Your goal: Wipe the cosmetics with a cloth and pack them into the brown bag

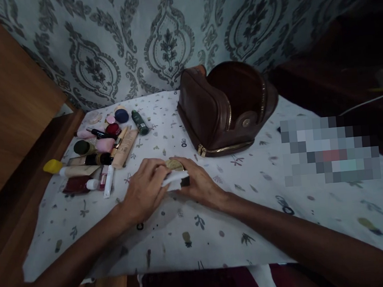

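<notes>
Head: round gold-toned item [174,165]

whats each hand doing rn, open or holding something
Left hand: closed, gripping the small white item.
Right hand: closed on the same item's other side, by a gold round piece.

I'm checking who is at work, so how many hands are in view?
2: the left hand on the left side of a small white item, the right hand on its right, both nearer than the brown bag. No others show.
</notes>
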